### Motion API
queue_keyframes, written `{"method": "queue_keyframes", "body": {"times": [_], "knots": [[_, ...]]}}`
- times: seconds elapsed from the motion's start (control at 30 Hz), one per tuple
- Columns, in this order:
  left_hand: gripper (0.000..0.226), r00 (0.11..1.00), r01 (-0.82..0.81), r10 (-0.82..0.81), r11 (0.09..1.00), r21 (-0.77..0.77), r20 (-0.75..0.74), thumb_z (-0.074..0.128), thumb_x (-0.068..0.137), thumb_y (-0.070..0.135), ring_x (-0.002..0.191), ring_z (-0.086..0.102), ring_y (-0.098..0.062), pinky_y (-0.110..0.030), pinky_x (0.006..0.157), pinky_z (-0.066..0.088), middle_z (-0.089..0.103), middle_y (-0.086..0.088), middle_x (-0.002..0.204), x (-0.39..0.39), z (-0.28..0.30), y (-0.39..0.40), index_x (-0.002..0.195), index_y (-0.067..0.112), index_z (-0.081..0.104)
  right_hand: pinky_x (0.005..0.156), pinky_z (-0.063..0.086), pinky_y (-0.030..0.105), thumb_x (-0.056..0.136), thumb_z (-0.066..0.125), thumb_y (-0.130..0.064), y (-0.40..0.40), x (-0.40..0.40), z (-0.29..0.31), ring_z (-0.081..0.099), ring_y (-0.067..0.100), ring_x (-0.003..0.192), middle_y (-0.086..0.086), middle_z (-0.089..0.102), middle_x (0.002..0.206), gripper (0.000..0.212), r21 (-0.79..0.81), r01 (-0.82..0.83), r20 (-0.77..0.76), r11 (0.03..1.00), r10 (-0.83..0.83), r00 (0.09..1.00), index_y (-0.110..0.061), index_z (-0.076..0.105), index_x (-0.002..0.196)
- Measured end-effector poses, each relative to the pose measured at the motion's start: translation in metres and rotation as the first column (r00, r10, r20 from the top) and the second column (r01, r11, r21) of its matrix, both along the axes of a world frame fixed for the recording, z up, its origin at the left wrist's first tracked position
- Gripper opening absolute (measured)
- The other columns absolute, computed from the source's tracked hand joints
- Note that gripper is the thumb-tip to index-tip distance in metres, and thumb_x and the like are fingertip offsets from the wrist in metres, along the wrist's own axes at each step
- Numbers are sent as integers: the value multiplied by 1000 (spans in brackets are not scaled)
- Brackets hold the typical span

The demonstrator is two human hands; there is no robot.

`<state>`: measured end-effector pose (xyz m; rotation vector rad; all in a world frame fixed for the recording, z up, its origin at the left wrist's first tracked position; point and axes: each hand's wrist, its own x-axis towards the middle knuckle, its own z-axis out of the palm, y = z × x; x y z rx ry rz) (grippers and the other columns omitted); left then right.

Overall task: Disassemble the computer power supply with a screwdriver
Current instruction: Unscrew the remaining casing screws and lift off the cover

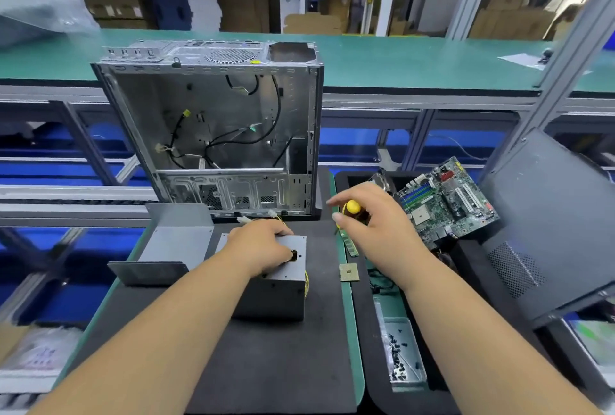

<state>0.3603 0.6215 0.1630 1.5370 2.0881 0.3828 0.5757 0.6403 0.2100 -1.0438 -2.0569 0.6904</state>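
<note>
The left hand (263, 249) is lying on top of the power supply (276, 284), fingers curled over its far edge, gripping it at mid-surface (266, 364). The right hand (372, 218) is gripping the yellow-handled screwdriver (352, 207), raised just right of the unit, above the mat's green edge.

An empty grey metal computer case (213, 135) stands upright; a green motherboard (446, 201) lies right, perhaps tilted
</note>
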Motion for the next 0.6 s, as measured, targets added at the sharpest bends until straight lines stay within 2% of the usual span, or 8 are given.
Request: {"method": "queue_keyframes", "body": {"times": [0.07,0.17,0.23,0.3,0.4,0.5,0.6], "knots": [[19,1000,5,-5,1000,-3,-20,74,73,39,100,57,-14,-24,73,40,65,20,91,-4,2,2,91,41,67,86,42,13,91,68,-17,-4,-13,5,57,3,102,-14,62,101,17,-21,27,-89,999,-29,996,-32,69,100],[25,991,65,-65,998,1,-120,72,73,49,88,51,-12,-29,77,35,60,19,85,-5,3,5,95,39,65,81,44,10,92,67,-20,-9,-32,10,60,3,100,-16,64,99,16,-58,71,-199,996,-81,977,-35,69,97],[27,993,108,-109,994,-22,-44,73,73,49,91,54,-12,-31,83,41,61,19,90,-13,3,7,96,39,65,77,47,14,92,66,-24,-10,-44,11,63,6,94,-15,65,94,13,-100,96,-243,990,-118,963,-37,67,95],[24,982,160,-156,987,-29,110,74,73,46,99,57,-11,-33,89,48,62,16,102,-27,3,9,94,40,65,71,47,14,92,65,-27,-10,-55,12,66,10,87,-11,65,87,11,-123,117,-271,985,-146,951,-38,65,93],[21,952,186,-189,982,37,240,78,72,35,94,61,-8,-34,85,54,62,14,104,-49,1,9,88,39,65,66,47,10,93,65,-26,-11,-72,13,68,8,79,-8,67,83,10,-131,118,-302,984,-153,941,-36,64,89],[21,937,171,-196,979,108,289,78,72,29,91,64,-9,-39,82,58,62,15,102,-62,-5,6,89,37,66,61,43,5,93,65,-24,-12,-89,12,64,0,72,-15,65,77,12,-115,114,-292,987,-144,946,-33,64,87],[20,944,176,-210,973,151,254,75,74,33,91,60,-3,-31,81,54,59,22,99,-66,-13,-1,87,41,63,59,41,5,93,65,-26,-11,-100,9,60,-2,68,-21,62,74,11,-126,109,-253,986,-138,957,-34,64,87]]}}
